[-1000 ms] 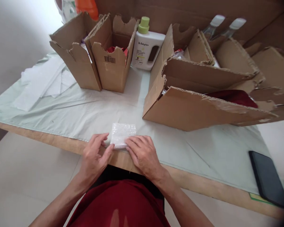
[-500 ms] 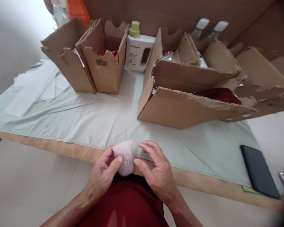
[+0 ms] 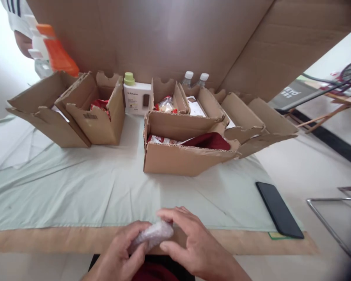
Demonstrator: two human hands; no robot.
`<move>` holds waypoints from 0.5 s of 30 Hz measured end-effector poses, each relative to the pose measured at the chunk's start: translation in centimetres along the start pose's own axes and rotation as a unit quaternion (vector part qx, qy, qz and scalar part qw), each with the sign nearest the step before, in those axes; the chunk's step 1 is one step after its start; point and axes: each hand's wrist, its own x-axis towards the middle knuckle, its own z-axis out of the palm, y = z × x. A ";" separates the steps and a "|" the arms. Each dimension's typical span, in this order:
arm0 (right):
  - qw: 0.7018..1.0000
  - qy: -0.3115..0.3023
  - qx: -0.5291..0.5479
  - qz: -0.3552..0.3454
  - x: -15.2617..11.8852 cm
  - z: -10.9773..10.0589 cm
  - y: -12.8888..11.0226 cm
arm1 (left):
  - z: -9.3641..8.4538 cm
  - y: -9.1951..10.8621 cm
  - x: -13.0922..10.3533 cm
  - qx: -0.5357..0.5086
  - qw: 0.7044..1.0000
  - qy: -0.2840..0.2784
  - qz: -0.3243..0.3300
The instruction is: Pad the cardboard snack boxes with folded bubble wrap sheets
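Note:
A small bundle of bubble wrap (image 3: 155,235) is held low in the view, above the table's front edge. My left hand (image 3: 125,249) is closed round its left end, with the thumb on the near side. My right hand (image 3: 190,242) is at the bundle's right end, its fingers curved over the far side and its thumb apart from them below. The right fingertips look close to the wrap, perhaps touching it. What lies inside the wrap cannot be made out.
Cardboard boxes (image 3: 175,160) holding packets and dark red cloth stand across the table (image 3: 119,195). A white bottle (image 3: 137,97) is between them. White sheets (image 3: 14,144) lie left, a black phone (image 3: 279,210) right. Behind are a cardboard panel (image 3: 169,35) and a person's arm (image 3: 23,43).
The view has tilted up and turned right, so the boxes sit lower and further left. The bubble wrap has tipped from upright to slanting, and my right fingers have come nearer it.

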 end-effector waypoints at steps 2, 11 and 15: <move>0.997 -0.036 -0.051 -0.050 -0.4 -2.3 -0.4 | -1.4 1.1 1.2 0.050 0.995 -0.032 0.081; 0.902 0.375 -0.168 -0.133 -1.9 -17.6 -2.0 | -9.0 8.1 12.4 0.362 0.835 0.250 0.331; 0.905 0.288 -0.285 -0.130 1.5 -21.3 -2.4 | -7.9 7.2 14.5 0.338 0.849 0.222 0.340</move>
